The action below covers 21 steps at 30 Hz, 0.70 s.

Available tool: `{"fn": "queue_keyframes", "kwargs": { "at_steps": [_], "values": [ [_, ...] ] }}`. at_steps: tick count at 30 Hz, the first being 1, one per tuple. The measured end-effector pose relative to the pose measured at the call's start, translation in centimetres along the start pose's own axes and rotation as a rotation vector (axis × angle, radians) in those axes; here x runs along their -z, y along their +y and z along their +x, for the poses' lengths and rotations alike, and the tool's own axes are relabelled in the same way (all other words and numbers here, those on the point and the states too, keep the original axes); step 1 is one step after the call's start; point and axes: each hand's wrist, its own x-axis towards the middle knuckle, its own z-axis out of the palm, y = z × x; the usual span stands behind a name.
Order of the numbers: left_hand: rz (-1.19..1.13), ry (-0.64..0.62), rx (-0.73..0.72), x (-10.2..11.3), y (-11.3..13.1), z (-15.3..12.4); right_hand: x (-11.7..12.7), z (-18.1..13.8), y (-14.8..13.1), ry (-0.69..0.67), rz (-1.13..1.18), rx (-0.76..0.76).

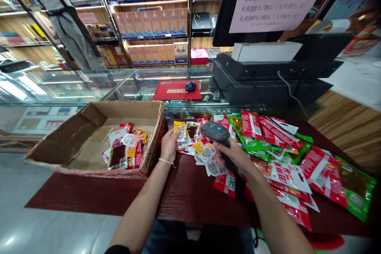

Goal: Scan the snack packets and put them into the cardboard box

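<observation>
My left hand (169,143) pinches a small snack packet (181,130) with a yellow and clear wrapper, held up just right of a cardboard box (89,127). My right hand (230,152) grips a dark handheld barcode scanner (214,131), whose head sits close beside the packet. Below both hands lie several small clear and yellow packets (208,158) on a dark red table (184,194). Inside the box rest several more packets (125,149).
Red and green snack bags (285,154) cover the table's right half. Behind it a glass counter (143,83) carries a red mouse mat (177,89) with a mouse (190,85), and a black till unit (268,75). Shelves of boxed goods (151,20) line the back wall.
</observation>
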Motion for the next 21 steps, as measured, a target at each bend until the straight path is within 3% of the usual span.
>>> {"fn": "queue_keyframes", "kwargs": {
  "at_steps": [4, 10, 21],
  "values": [
    [-0.052, -0.018, -0.011, 0.3, -0.2, 0.3, -0.2, -0.2, 0.0, -0.094, -0.117, -0.013],
    [-0.055, 0.085, -0.011, 0.6, -0.7, 0.9, -1.2, -0.6, -0.4, -0.091, -0.209, -0.055],
    [-0.025, -0.059, -0.036, 0.2, -0.1, 0.0, -0.7, -0.3, 0.3, -0.018, -0.001, -0.016]
  ]
}}
